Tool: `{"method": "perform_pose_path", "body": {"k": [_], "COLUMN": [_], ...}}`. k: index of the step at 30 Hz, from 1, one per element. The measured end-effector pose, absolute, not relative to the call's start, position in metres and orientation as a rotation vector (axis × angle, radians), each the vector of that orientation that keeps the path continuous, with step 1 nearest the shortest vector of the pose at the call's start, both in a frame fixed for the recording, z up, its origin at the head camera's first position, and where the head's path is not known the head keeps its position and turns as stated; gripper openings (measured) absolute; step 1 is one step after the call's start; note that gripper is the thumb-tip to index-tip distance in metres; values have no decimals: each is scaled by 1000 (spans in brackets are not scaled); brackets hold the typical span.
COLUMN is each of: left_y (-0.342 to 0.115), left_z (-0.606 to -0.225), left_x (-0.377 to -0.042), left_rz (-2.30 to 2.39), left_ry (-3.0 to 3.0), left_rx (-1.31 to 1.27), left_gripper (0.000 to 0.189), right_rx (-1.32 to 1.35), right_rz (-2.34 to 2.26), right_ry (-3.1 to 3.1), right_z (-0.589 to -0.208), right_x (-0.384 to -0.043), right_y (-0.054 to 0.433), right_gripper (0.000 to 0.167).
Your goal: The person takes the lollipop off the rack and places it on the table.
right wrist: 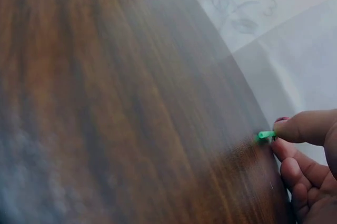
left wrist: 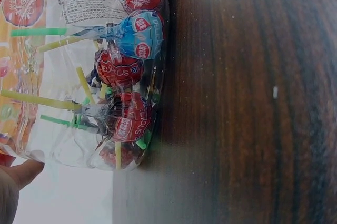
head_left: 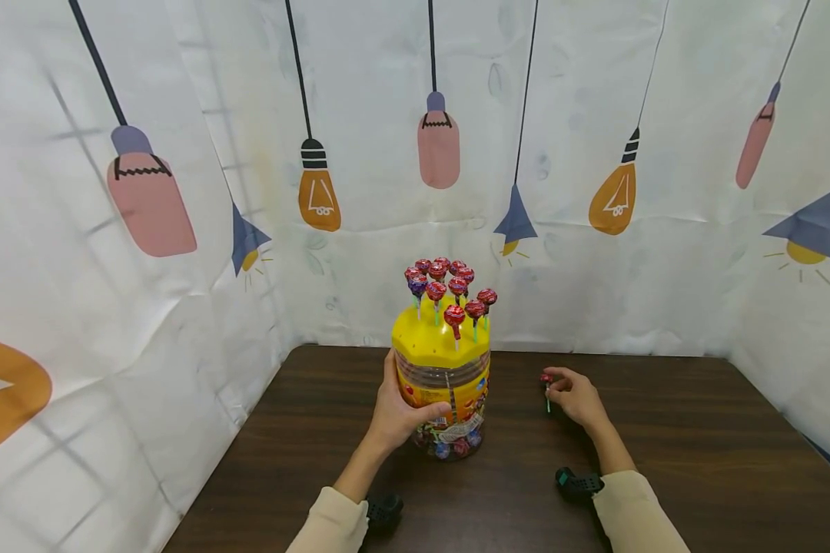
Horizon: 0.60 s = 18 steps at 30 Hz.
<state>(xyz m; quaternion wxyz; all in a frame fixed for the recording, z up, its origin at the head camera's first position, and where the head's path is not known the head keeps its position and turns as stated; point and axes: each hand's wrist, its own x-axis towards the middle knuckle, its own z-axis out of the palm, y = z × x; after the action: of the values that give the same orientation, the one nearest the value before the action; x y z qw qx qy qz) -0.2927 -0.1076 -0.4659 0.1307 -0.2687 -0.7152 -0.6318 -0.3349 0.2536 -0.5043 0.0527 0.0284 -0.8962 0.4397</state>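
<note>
A clear plastic jar (head_left: 466, 399) with a yellow lid (head_left: 422, 338) stands upright on the table, and my left hand (head_left: 397, 411) grips its left side. Several lollipops (head_left: 436, 292) in red wrappers and one in purple stand with their sticks in the lid. More wrapped lollipops (left wrist: 141, 33) show through the jar's lower wall in the left wrist view. To the right of the jar, my right hand (head_left: 577, 395) pinches a single red lollipop (head_left: 546, 379) above the table, its green stick (right wrist: 266, 135) pointing down. In the right wrist view its head is mostly hidden by the fingers.
The dark wooden table (head_left: 705, 430) extends on both sides of the jar. Behind it and to the left hangs a white curtain (head_left: 387, 292) printed with lamps and bulbs. Black bands (head_left: 577, 484) are worn on both wrists.
</note>
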Motion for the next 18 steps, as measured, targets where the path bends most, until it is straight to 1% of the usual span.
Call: {"method": "perform_pose_path", "body": {"k": [6, 18], "left_y": [-107, -107], "left_z": [-463, -461], "left_x": [-290, -288], "left_rz": [-1847, -1850], "left_ry": [-2073, -2089], "left_rx": [-792, -773], "left_gripper": [110, 109], "right_rx": [57, 105], "right_rz": [1320, 1355], "right_ry": [-2758, -2758], "right_z": [-506, -504], "right_x": [-338, -337], "right_y": [255, 256], "right_gripper": [44, 48]}}
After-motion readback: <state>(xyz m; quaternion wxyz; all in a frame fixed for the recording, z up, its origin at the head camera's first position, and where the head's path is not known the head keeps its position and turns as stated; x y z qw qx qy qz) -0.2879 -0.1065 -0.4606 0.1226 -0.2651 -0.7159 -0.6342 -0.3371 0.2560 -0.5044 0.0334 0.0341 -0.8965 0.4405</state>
